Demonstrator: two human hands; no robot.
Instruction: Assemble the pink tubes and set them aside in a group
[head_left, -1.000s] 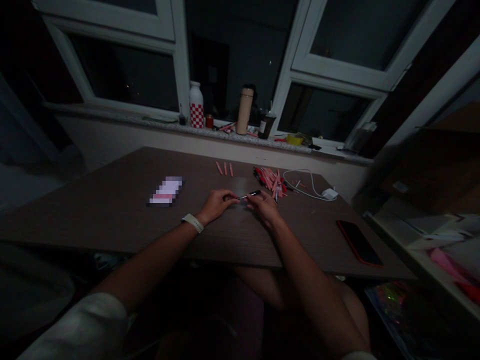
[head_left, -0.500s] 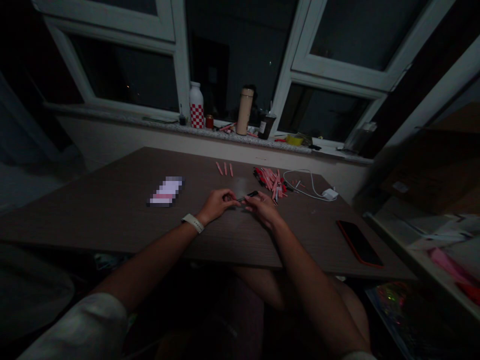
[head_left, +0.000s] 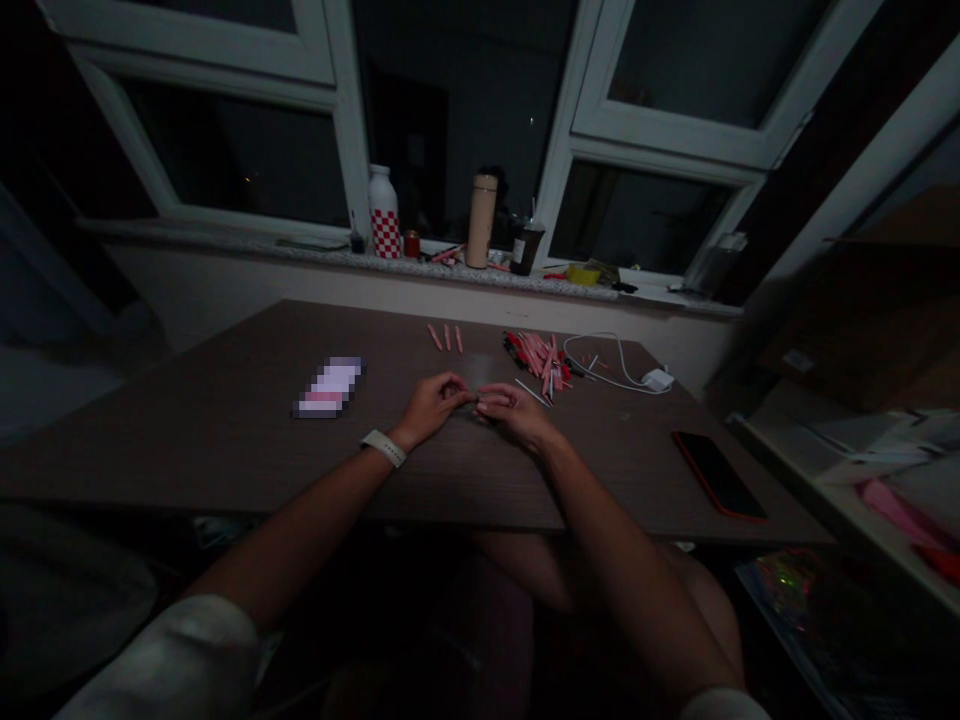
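Note:
My left hand (head_left: pixel 437 403) is closed in a pinch over the table, wearing a pale watch strap (head_left: pixel 384 447) at the wrist. My right hand (head_left: pixel 516 412) meets it fingertip to fingertip, its fingers also pinched. Between them is a small dark pen part (head_left: pixel 477 398), mostly hidden by the fingers. Just behind my right hand there is a thin pale stick (head_left: pixel 532 392), like a pen refill. Beyond it lies a heap of pink pen barrels (head_left: pixel 541 358) with red and black pieces. Several pink pens (head_left: pixel 447 338) lie in a row behind my left hand.
A lit phone (head_left: pixel 328 388) lies on the left of the brown table (head_left: pixel 247 440). To the right are a white cable with charger (head_left: pixel 658 380) and a dark phone (head_left: pixel 718 475) with orange edges. A checkered bottle (head_left: pixel 385 215) and beige flask (head_left: pixel 481 222) stand on the sill.
The black, pen-like piece seen between my hands is now mostly covered by the fingers. My hands have drawn closer together. The thin pale stick shows behind my right hand.

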